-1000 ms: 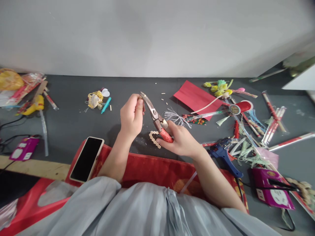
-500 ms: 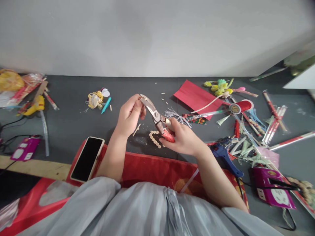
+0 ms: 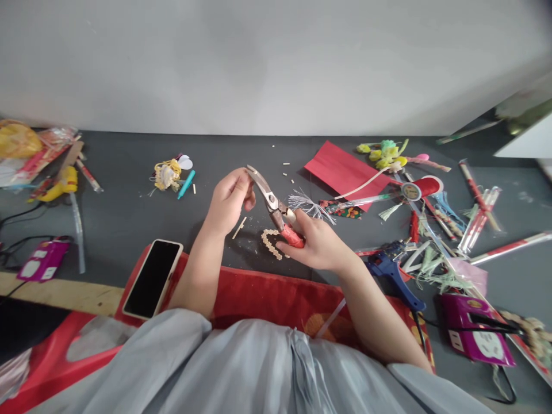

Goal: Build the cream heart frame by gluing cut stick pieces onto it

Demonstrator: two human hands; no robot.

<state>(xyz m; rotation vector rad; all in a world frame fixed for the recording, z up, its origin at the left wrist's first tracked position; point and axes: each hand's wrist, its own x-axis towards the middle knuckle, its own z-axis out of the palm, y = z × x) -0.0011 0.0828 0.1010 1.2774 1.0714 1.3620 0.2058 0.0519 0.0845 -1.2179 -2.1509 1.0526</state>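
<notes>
My right hand (image 3: 317, 238) is wrapped round the red-taped handles of pruning shears (image 3: 271, 200). Their curved metal blades point up and left, with the tips at the fingers of my left hand (image 3: 228, 198). Those left fingers are pinched together; whatever is between them is too small or hidden to make out. Below the shears, a curved piece made of small pale bits (image 3: 271, 246) lies on the dark table, partly covered by my right hand. A thin pale stick (image 3: 239, 227) rests to its left, among crumbs.
A phone (image 3: 153, 279) lies at left on red cloth. Beyond my hands are a teal marker (image 3: 186, 184) and red paper (image 3: 345, 172). At right lie a thread spool (image 3: 422, 187), a blue glue gun (image 3: 394, 276) and a purple power box (image 3: 476, 330); a yellow glue gun (image 3: 62, 184) is far left.
My right hand and the shears have shifted very slightly left, and the handles look a little closer together. The left hand stays pinched near the blade tips.
</notes>
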